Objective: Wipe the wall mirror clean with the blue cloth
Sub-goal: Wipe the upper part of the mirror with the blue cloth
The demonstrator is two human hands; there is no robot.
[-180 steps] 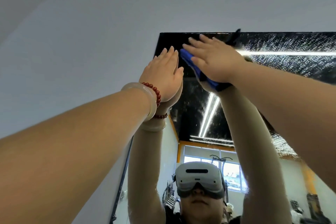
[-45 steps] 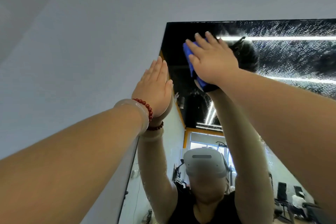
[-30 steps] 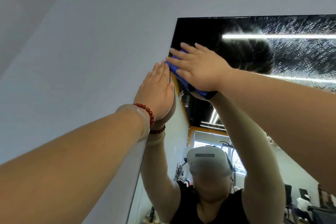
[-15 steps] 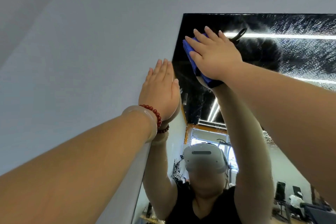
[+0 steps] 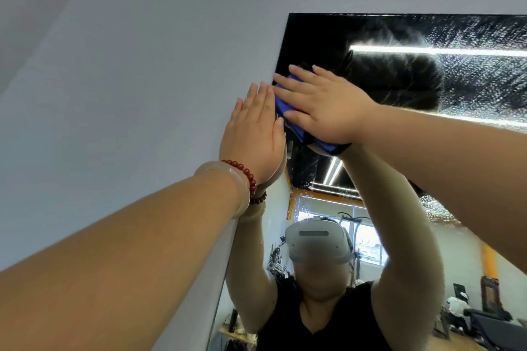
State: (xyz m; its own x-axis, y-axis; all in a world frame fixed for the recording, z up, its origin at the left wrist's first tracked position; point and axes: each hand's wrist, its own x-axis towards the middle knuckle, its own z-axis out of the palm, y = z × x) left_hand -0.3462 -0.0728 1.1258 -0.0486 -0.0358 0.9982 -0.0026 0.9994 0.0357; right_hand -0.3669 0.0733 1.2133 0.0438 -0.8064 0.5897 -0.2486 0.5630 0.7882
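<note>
Wall, pale grey, fills the left half of the frame, and the person's bare left forearm rises across it from the lower left corner. On that wrist sit a pale translucent bangle and, just above it, a string of red beads. The left hand lies flat right at the left edge of the wall mirror, its fingers straight, pressed together and pointing up; it holds nothing. Just to its right, touching the glass near the mirror's upper left corner, is the blue cloth, folded into a pad; only its left edge and a strip under the heel of the palm show. The right hand covers the cloth and presses it against the glass with straight, slightly spread fingers aimed toward the upper left, the thumb stretched out along the lower side. The right forearm runs off the right edge of the frame. Right of the hand the glass is dark and smeared, and farther right it is speckled with fine droplets around a reflected light strip. Lower in the mirror the person's raised arms, black top and a white headset are reflected.
</note>
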